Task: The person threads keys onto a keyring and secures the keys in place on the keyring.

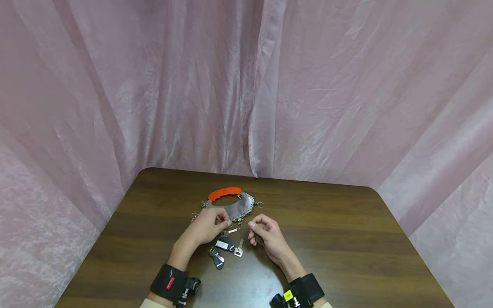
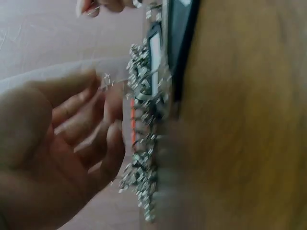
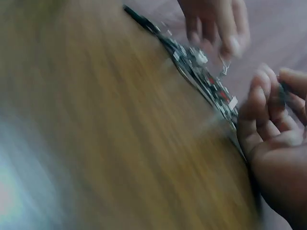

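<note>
My left hand (image 1: 208,226) pinches a small silver metal clasp (image 2: 106,81) between thumb and forefinger, just above a tangle of metal links. That tangle runs along a grey crescent-shaped piece (image 1: 242,207) with an orange grip (image 1: 225,192), which lies beyond my left hand. Below the hand, dark key fobs (image 1: 225,244) with white labels lie on the table, with a silver key (image 1: 239,249) beside them. To the right, my right hand (image 1: 267,239) has its fingers curled, holding a small dark piece (image 3: 282,94) at the fingertips; cannot tell its kind.
Everything lies on a brown wooden table (image 1: 346,239) with rounded far corners. Pink curtains (image 1: 327,94) hang behind it. A small ring (image 1: 259,205) sticks out at the right end of the crescent. Each wrist wears a black band with a camera.
</note>
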`<action>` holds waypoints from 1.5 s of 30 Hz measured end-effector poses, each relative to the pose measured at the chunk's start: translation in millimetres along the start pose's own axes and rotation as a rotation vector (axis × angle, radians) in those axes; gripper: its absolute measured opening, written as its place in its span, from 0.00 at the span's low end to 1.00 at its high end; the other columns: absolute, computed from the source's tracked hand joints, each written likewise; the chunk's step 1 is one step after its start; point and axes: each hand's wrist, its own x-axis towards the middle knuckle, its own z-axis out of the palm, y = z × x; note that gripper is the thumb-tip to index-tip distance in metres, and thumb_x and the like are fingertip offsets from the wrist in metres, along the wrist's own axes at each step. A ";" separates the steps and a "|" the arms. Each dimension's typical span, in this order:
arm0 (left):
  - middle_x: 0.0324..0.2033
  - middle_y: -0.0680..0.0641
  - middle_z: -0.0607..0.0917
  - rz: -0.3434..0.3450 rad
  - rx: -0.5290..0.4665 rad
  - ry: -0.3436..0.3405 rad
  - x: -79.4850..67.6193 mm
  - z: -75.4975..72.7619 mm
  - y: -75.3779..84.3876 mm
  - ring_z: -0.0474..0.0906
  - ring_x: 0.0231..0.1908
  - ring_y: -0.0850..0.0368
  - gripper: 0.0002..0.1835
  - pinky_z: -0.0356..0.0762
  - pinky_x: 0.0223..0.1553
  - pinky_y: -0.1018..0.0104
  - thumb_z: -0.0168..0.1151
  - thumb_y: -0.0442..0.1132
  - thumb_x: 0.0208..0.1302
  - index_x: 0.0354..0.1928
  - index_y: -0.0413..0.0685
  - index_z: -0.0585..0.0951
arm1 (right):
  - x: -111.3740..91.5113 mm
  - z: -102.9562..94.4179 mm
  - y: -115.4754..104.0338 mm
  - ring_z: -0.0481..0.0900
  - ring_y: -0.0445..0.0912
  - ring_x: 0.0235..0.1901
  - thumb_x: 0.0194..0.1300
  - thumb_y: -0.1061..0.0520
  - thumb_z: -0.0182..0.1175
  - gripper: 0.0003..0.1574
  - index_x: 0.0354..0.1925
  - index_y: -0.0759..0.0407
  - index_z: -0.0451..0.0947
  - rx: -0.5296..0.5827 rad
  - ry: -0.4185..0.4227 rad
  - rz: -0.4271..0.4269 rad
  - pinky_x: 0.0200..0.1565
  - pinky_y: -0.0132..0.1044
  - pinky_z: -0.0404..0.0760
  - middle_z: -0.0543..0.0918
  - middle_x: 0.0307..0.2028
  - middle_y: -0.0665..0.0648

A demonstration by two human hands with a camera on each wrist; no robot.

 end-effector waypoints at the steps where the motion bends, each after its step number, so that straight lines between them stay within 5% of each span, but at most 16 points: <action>1: 0.30 0.57 0.82 0.022 -0.013 -0.036 0.1 1.8 1.6 0.78 0.33 0.62 0.07 0.78 0.38 0.60 0.70 0.36 0.71 0.34 0.53 0.82 | 0.4 3.8 0.2 0.81 0.41 0.24 0.79 0.62 0.60 0.18 0.47 0.80 0.68 -0.022 0.005 -0.006 0.30 0.32 0.81 0.84 0.28 0.54; 4: 0.30 0.57 0.81 0.070 -0.020 -0.115 -0.2 7.3 5.2 0.77 0.32 0.62 0.06 0.77 0.37 0.60 0.68 0.34 0.72 0.35 0.51 0.83 | 0.6 10.2 0.4 0.82 0.41 0.27 0.79 0.64 0.59 0.21 0.50 0.86 0.68 -0.078 -0.015 -0.016 0.32 0.31 0.82 0.86 0.32 0.63; 9: 0.30 0.57 0.82 0.090 -0.017 -0.148 -0.3 13.3 7.3 0.76 0.33 0.62 0.04 0.75 0.37 0.62 0.67 0.36 0.74 0.38 0.51 0.86 | -3.0 8.3 -1.6 0.84 0.43 0.30 0.80 0.63 0.57 0.17 0.52 0.82 0.73 -0.156 -0.063 -0.009 0.35 0.33 0.84 0.84 0.42 0.80; 18: 0.26 0.56 0.81 0.057 -0.099 -0.071 3.0 14.7 5.4 0.76 0.28 0.62 0.09 0.75 0.33 0.63 0.67 0.40 0.74 0.32 0.51 0.83 | -3.7 3.9 -1.3 0.84 0.44 0.29 0.80 0.63 0.57 0.15 0.49 0.79 0.72 -0.189 -0.085 -0.024 0.34 0.33 0.83 0.86 0.39 0.77; 25: 0.30 0.50 0.87 -0.073 -0.206 -0.060 -1.8 9.8 -2.9 0.85 0.31 0.59 0.02 0.81 0.38 0.59 0.63 0.32 0.76 0.42 0.43 0.84 | -2.4 6.7 2.9 0.85 0.45 0.30 0.81 0.62 0.56 0.19 0.51 0.83 0.69 -0.176 -0.098 -0.013 0.35 0.34 0.85 0.86 0.39 0.76; 33: 0.30 0.52 0.81 -0.163 -0.078 0.076 -2.3 0.7 -5.4 0.75 0.29 0.58 0.05 0.73 0.32 0.60 0.66 0.42 0.76 0.42 0.50 0.86 | -0.7 10.8 1.6 0.85 0.44 0.30 0.80 0.63 0.56 0.19 0.51 0.84 0.68 -0.166 -0.102 -0.023 0.36 0.34 0.85 0.84 0.39 0.79; 45: 0.31 0.53 0.83 -0.083 -0.093 0.037 -2.9 2.2 -5.4 0.77 0.31 0.60 0.02 0.76 0.37 0.60 0.65 0.33 0.75 0.42 0.44 0.85 | -0.2 12.9 2.1 0.84 0.44 0.30 0.80 0.66 0.55 0.17 0.51 0.85 0.68 -0.150 -0.103 -0.034 0.35 0.33 0.84 0.81 0.39 0.85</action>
